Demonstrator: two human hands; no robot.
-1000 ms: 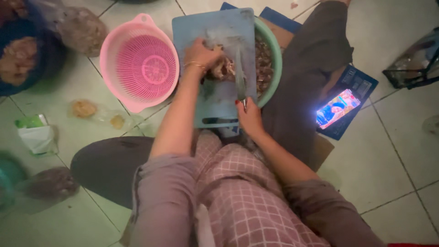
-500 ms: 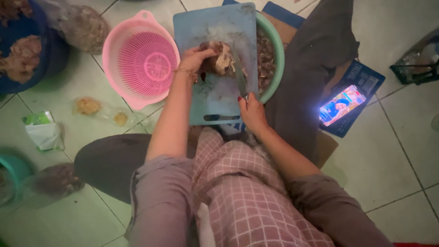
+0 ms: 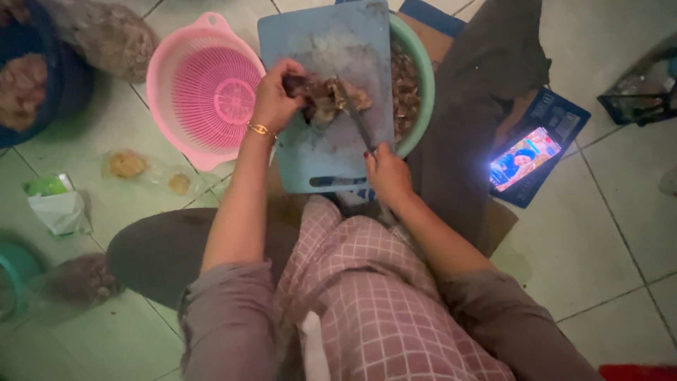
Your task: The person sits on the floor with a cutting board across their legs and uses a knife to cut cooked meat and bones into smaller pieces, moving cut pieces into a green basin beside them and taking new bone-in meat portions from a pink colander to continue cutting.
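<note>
A blue cutting board (image 3: 321,148) lies over a green basin (image 3: 421,77) filled with brownish meat pieces. My left hand (image 3: 273,95) presses a chunk of meat (image 3: 324,99) onto the board. My right hand (image 3: 386,173) grips the handle of a knife (image 3: 352,116), and the blade lies across the meat. A gold bracelet sits on my left wrist.
A pink colander (image 3: 208,92) stands left of the board. A blue bowl (image 3: 35,77) with meat is at far left, with plastic bags (image 3: 141,169) on the tiled floor. A lit phone (image 3: 525,159) lies at right, a dark rack (image 3: 645,85) beyond it.
My left hand has shifted the meat toward the board's middle. The knife blade has come down onto the meat.
</note>
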